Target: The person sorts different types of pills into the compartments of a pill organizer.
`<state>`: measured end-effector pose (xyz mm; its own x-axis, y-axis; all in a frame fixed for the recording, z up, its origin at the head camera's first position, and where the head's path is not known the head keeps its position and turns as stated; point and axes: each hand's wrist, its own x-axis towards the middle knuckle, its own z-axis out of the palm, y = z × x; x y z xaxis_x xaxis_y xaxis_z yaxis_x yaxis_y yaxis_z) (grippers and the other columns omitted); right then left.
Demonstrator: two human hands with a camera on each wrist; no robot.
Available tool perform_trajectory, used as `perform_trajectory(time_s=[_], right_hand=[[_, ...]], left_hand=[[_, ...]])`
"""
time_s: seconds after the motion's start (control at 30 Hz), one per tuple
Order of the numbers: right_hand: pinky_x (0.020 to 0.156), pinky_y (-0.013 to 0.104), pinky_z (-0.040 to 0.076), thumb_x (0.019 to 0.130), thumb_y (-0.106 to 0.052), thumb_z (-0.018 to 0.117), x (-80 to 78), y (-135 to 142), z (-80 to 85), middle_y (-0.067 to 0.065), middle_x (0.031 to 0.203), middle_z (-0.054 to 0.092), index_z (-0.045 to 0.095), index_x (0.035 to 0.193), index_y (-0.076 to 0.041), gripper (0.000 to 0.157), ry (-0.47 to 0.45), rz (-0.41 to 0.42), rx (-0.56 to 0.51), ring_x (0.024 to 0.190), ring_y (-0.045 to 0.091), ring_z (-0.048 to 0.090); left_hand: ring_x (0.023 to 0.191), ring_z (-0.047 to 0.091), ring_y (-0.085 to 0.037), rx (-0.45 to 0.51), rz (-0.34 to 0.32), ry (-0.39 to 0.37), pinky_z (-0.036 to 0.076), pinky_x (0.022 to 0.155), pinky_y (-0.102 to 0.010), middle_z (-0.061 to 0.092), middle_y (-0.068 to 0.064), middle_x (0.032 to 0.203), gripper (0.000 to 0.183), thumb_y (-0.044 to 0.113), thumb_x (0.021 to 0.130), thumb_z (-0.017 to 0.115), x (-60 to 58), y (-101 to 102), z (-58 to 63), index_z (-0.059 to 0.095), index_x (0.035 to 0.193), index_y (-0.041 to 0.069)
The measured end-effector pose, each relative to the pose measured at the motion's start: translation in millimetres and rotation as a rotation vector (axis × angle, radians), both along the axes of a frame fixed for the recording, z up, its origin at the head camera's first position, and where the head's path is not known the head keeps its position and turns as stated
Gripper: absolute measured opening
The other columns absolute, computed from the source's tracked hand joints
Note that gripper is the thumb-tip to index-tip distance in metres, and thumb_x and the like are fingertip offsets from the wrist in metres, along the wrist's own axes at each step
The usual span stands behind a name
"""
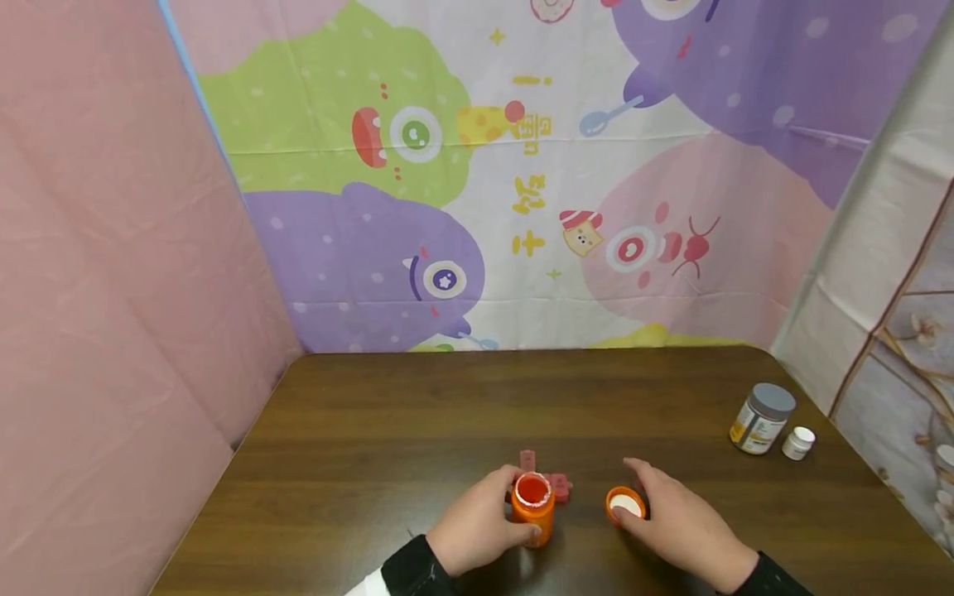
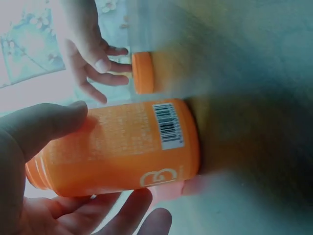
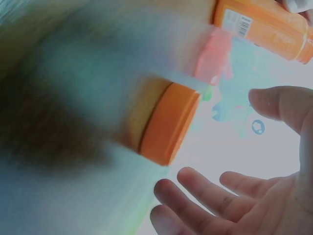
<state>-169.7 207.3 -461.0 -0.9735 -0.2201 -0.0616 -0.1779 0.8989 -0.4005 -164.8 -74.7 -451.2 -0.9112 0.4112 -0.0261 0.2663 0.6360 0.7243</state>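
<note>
An uncapped orange pill bottle (image 1: 540, 523) stands upright on the table, its open mouth facing up. My left hand (image 1: 475, 516) grips it from the left, with the thumb on the near side and the fingers round the far side. A barcode shows on the bottle's label (image 2: 168, 125) in the left wrist view. To the right, an orange cap (image 1: 624, 502) lies with its white inside upward. Over it hovers my right hand (image 1: 681, 520), thumb and fingers spread around the cap. In the right wrist view a gap shows between these fingers (image 3: 195, 196) and the cap.
Small red blocks or packets (image 1: 559, 487) lie just behind the bottle. At the table's right edge stand a grey-lidded jar (image 1: 760, 420) and a small white bottle (image 1: 798, 444). A patterned cloth (image 1: 537, 314) hangs behind the wooden table (image 1: 373, 414).
</note>
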Motion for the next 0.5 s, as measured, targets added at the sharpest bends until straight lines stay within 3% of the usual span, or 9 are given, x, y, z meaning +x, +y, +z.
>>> perform_trajectory(time_s=[0.13, 0.37, 0.5], right_hand=[[0.074, 0.044, 0.052, 0.085, -0.042, 0.071, 3.3, -3, 6.5, 0.008, 0.107, 0.064, 0.049, 0.136, -0.003, 0.068, 0.055, -0.011, -0.046, 0.092, 0.018, 0.059], [0.082, 0.049, 0.051, 0.086, -0.039, 0.071, 8.6, -5, 13.6, 0.009, 0.113, 0.065, 0.049, 0.136, -0.003, 0.066, 0.084, -0.016, -0.111, 0.1, 0.023, 0.059], [0.083, 0.051, 0.05, 0.086, -0.039, 0.071, 10.4, -6, 14.2, 0.009, 0.115, 0.065, 0.049, 0.135, -0.003, 0.065, 0.088, -0.018, -0.118, 0.102, 0.024, 0.059]], left_hand=[[0.091, 0.059, -0.01, 0.023, 0.0, 0.003, 0.052, 0.083, -0.039, 0.064, -0.001, 0.108, 0.054, 0.024, 0.076, 0.08, 3.6, -4, 6.4, 0.052, 0.12, 0.009], [0.089, 0.057, -0.012, 0.015, 0.076, 0.167, 0.052, 0.083, -0.041, 0.06, -0.003, 0.11, 0.058, 0.02, 0.073, 0.08, 4.3, -20, 12.0, 0.051, 0.123, 0.009], [0.085, 0.055, -0.014, 0.002, 0.08, 0.157, 0.051, 0.08, -0.04, 0.054, -0.003, 0.107, 0.06, 0.019, 0.074, 0.078, -0.7, -28, 12.6, 0.051, 0.126, 0.01]])
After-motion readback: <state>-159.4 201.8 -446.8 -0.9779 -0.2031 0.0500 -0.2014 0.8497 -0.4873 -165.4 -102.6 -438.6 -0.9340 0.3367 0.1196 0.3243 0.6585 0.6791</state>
